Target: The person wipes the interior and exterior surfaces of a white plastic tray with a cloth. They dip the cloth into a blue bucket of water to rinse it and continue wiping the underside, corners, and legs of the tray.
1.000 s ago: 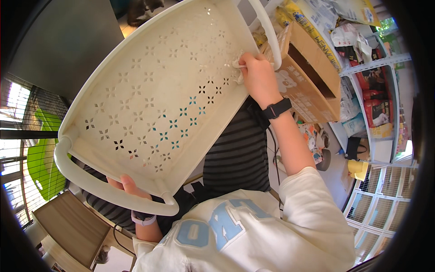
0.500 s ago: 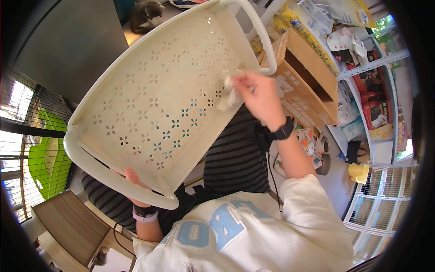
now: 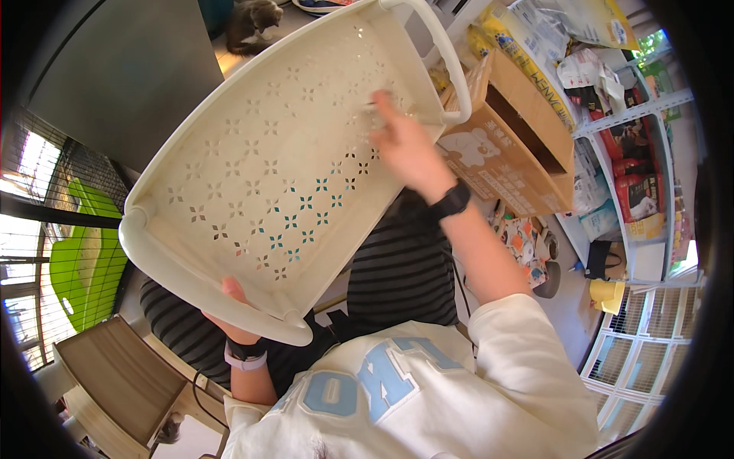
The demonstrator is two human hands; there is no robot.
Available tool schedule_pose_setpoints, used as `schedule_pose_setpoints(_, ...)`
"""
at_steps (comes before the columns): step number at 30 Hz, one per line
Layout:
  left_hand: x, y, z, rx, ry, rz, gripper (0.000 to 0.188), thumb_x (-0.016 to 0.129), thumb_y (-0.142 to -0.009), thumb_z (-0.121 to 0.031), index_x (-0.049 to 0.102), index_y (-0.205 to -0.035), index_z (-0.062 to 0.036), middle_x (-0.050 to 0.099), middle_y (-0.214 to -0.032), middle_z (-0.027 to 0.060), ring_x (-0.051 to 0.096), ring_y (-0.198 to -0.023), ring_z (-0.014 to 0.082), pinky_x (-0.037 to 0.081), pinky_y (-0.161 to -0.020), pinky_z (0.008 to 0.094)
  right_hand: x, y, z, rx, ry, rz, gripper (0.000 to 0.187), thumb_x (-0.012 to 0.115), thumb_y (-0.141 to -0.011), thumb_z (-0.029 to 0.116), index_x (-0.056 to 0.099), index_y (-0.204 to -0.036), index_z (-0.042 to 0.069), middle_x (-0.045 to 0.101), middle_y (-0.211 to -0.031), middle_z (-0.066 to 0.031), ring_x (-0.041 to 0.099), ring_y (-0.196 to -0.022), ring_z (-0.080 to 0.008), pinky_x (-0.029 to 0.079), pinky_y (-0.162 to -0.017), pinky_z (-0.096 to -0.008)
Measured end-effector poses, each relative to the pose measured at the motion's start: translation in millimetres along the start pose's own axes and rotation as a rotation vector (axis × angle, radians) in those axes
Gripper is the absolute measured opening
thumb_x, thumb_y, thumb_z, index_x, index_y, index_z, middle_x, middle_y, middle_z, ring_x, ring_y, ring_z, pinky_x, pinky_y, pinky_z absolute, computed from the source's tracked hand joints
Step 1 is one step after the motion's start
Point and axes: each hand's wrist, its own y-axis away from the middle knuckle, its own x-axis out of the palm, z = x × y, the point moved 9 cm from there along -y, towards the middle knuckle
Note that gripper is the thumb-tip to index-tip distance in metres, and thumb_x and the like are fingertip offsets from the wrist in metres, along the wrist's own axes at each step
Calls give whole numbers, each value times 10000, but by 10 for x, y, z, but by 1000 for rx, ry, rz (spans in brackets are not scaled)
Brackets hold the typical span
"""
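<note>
Tray [image 3: 302, 140], long axis near-left to far-right; left hand [image 3: 241, 334] pinches its end; right hand [image 3: 414, 157], fingers too blurred to tell.

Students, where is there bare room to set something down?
Free: the middle of the tray, between right hand and lower-left handle; floor between white sleeve and yellow container. Crowded: shelves packed with bags, and floor beside the cardboard box.

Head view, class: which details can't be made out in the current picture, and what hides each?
Right hand, head view: motion blur hides whether its fingers hold anything.
Left hand, head view: the cream tray and its handle hide some fingers.
Underside of the cream tray, head view: turned away from the camera.
Inside of the cardboard box, head view: too dark, mostly covered by its walls.
</note>
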Motion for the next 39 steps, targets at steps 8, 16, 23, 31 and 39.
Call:
schedule_pose_setpoints(8, 226, -39, -213, -76, 352, 26, 447, 433, -941, -243, 327, -1307, -8, 491, -1182, 125, 515, -1005, 200, 440, -869, 348, 1075, 966, 1408, -642, 26, 298, 594, 438, -741, -71, 327, -1325, -94, 280, -1416, -260, 261, -1337, -357, 225, -1107, -383)
schedule_pose_setpoints(16, 15, -134, -393, 178, 49, -99, 339, 505, -885, -102, 350, -594, -24, 319, -524, -25, 268, -512, 97, 247, -455, 271, 448, 508, 461, -449, 498, 169, 576, 390, -822, -20, 232, -1373, -73, 194, -1447, -269, 186, -1364, -359, 195, -1117, -370)
schedule_pose_setpoints(23, 179, -173, -581, 105, 179, -131, 290, 535, -863, -33, 406, -607, 6, 393, -529, -17, 304, -517, 71, 262, -463, 250, 225, -312, 231, -256, 360, 124, 682, 333, -746, -113, 127, -1395, -85, 102, -1446, -324, 84, -1375, -393, 120, -1128, -392)
schedule_pose_setpoints(31, 94, -164, -432, 129, 208, -147, 269, 529, -881, -41, 397, -649, -8, 350, -572, -35, 280, -549, 76, 225, -465, 264, 1188, 781, 1613, -792, 174, 202, 550, 428, -778, -9, 356, -1320, -75, 305, -1413, -229, 238, -1349, -337, 226, -1106, -396)
schedule_pose_setpoints(39, 59, -313, -600, 173, 145, -177, 266, 502, -912, -91, 396, -681, -14, 348, -596, -39, 279, -570, 74, 231, -486, 255, 815, 1041, 1174, -750, 411, 269, 434, 494, -758, 13, 530, -1188, -21, 489, -1295, -147, 361, -1298, -283, 357, -1035, -356)
